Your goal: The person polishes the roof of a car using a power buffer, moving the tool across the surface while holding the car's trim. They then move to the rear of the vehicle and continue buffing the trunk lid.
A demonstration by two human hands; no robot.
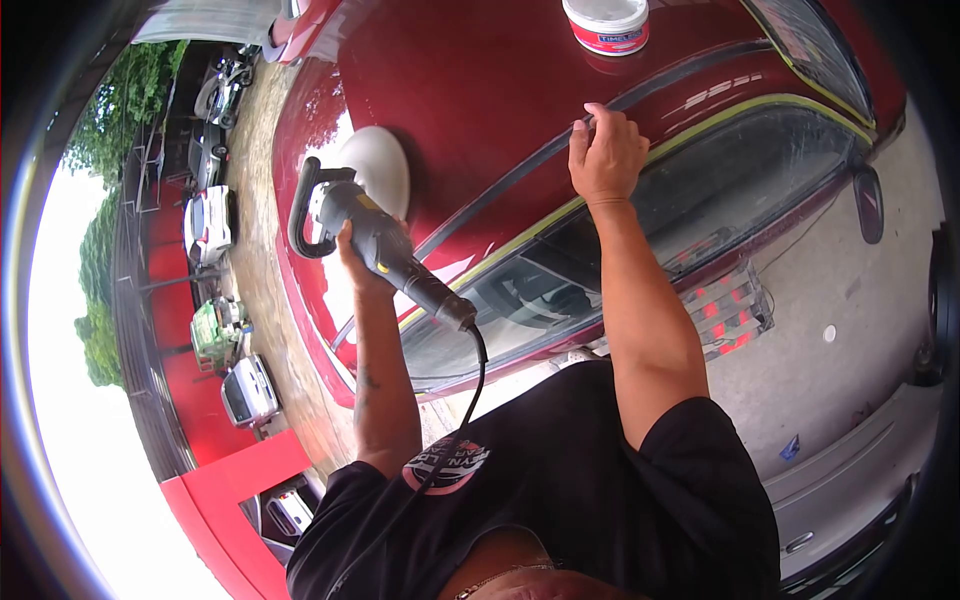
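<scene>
The polisher [375,235] lies in the left hand [366,262], whose fingers wrap the body behind the pad [383,172]; this grip presumably bears the weight near its heavy end, the loop handle [299,215] beyond that hand being unheld. Whether the pad touches the red car [470,90] cannot be determined. The right hand [610,155] grips nothing, fingers loosely bent and partly spread over the roof edge; contact there cannot be confirmed. The polisher is therefore well to the left of the right hand. Beyond the right hand, a tub [612,42] stands on the roof, probably for easy reach. The cord [481,375] hangs from the polisher's rear toward the wearer, between the arms, apparently clear of the pad
</scene>
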